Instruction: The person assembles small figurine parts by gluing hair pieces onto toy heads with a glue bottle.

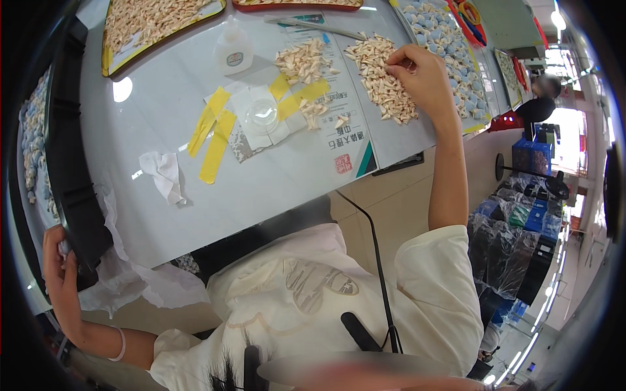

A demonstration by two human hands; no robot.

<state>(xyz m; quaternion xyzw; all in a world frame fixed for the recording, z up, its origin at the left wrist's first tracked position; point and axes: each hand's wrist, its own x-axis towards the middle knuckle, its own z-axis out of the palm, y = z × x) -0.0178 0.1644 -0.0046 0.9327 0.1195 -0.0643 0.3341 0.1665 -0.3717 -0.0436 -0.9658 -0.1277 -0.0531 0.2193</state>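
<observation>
My right hand [420,77] reaches over a pile of small cream-coloured pointed pieces [385,81]. Its thumb and fingertips are pinched together at the pile's right side; whatever is between them is too small to make out. At the far left, my left hand [60,264] is by the near end of a black tray [79,150]. Its fingers are closed round a small pale bluish piece [64,247]. Beside the pile on the table lie a second heap of cream pieces [303,62] and a long metal tweezers-like tool [319,27].
A small clear dish [263,112] sits on white paper amid yellow tape strips [217,146]. Nearby are a white squeeze bottle [233,49] and crumpled tissue [163,176]. Trays of cream pieces [153,23] and of blue-and-white pieces [450,58] line the far side. Another person [541,98] is at right.
</observation>
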